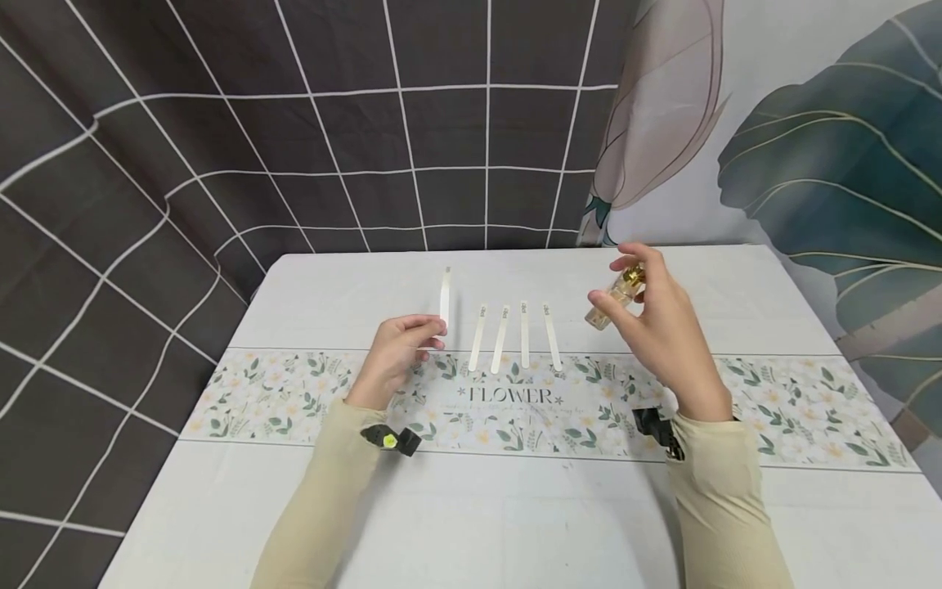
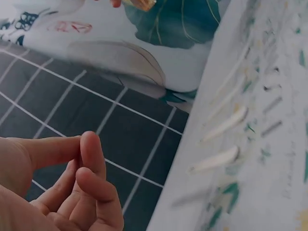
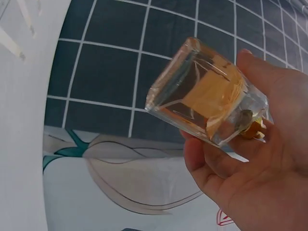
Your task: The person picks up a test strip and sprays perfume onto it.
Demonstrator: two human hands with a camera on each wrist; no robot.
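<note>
My left hand [image 1: 393, 353] pinches the lower end of a white perfume test strip [image 1: 445, 296], which points upward, raised above the table. In the left wrist view the thumb and fingertips meet, but the strip itself cannot be made out. My right hand [image 1: 671, 348] grips a clear glass perfume bottle [image 3: 202, 98] with amber liquid and a gold neck, held tilted in the air over the table's right half. Several more white test strips [image 1: 525, 335] with small dark print on their far ends lie side by side between the hands.
The white table [image 1: 508, 515] bears a floral band [image 1: 294, 397] with the word FLOWER across its middle. A dark cloth [image 1: 449, 127] with a white grid hangs behind and to the left. A leaf-patterned cloth [image 1: 839, 164] hangs at the right.
</note>
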